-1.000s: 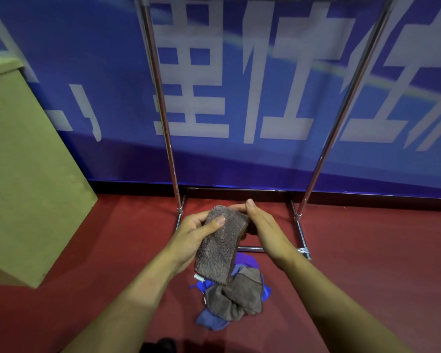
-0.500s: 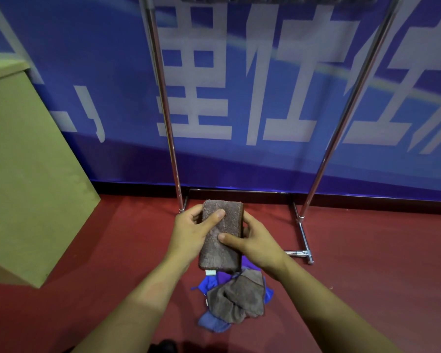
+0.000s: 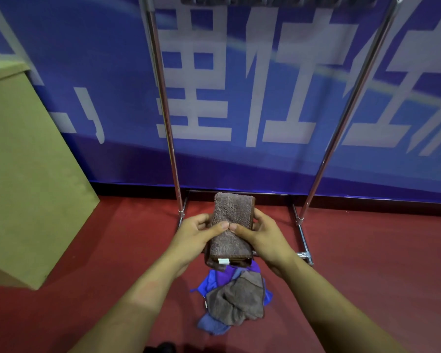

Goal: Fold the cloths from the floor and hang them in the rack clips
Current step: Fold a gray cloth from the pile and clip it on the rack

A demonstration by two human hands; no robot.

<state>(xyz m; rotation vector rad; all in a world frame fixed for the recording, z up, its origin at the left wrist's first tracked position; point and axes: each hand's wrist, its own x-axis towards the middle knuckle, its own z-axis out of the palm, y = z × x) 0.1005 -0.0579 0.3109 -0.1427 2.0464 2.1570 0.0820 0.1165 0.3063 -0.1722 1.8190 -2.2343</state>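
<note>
A brown cloth (image 3: pixel 231 212), folded into a narrow upright rectangle with a white tag at its lower edge, is held in front of me. My left hand (image 3: pixel 196 238) grips its left side with the thumb across the front. My right hand (image 3: pixel 262 238) grips its right side, thumb tip meeting the left thumb. Below on the red floor lies a pile of cloths (image 3: pixel 236 299), grey-brown and blue ones crumpled together. The metal rack (image 3: pixel 323 159) stands behind, and its row of dark clips (image 3: pixel 265 0) shows at the top edge.
A tan cardboard box (image 3: pixel 28 174) stands at the left on the red floor (image 3: pixel 379 263). A blue banner with white characters covers the wall behind the rack. The rack's base bars run along the floor near my right hand.
The cloth has been folded narrower and turned upright. My right hand moved from the cloth's top corner to its right side, and both thumbs now meet on the front.
</note>
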